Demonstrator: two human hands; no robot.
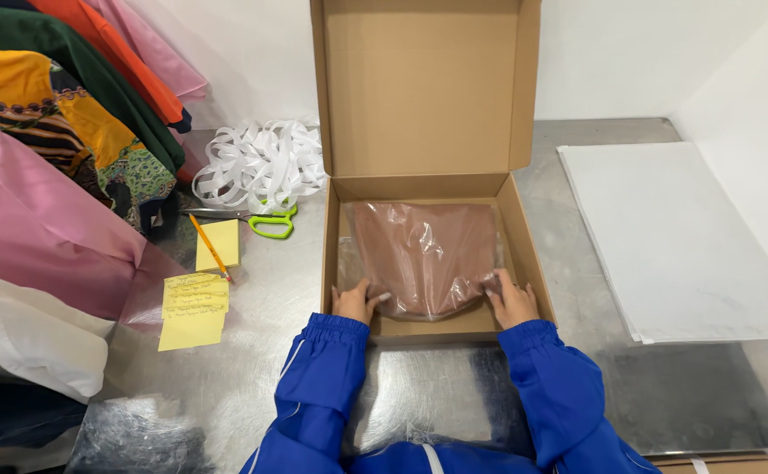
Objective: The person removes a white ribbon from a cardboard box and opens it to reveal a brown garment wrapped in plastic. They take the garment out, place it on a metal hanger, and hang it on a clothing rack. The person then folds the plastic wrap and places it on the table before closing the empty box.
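Both hands pressed flat, fingers spread, gripping nothing: left hand [353, 303] and right hand [512, 301] on the near corners of a brown garment in a clear bag [423, 254], lying inside an open cardboard box [426, 96]. Box on a steel counter [279, 290]. Left: yellow sticky notes [193, 307], pencil [210, 247], green-handled scissors [265, 219], white ribbon [261, 162], hanging clothes [42, 175]. Right: white sheets [674, 237], white walls.

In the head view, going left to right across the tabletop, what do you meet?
Hanging clothes → yellow sticky notes → green-handled scissors → open cardboard box, with the left hand and right hand on the brown bagged garment inside it → stack of white sheets.
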